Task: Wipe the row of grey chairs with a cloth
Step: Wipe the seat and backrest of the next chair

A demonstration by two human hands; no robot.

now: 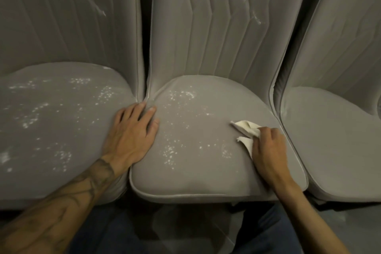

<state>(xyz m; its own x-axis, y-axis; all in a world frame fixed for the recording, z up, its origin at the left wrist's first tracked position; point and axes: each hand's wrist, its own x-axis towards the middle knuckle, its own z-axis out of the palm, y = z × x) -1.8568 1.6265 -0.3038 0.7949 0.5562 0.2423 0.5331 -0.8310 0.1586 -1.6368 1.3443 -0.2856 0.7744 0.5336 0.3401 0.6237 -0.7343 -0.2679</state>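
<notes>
Three grey padded chairs stand side by side. The middle chair's seat (198,173) carries scattered white specks, and so does the left chair's seat (51,126). The right chair's seat (334,142) looks free of specks. My right hand (268,150) grips a crumpled white cloth (245,130) and holds it against the right part of the middle seat. My left hand (134,130) rests flat with straight fingers across the gap between the left and middle seats.
Ribbed grey backrests (216,27) rise behind the seats, with faint white marks on the left and middle ones. My legs in dark blue trousers (185,231) show below the front edge of the middle seat. Grey floor lies at the lower right.
</notes>
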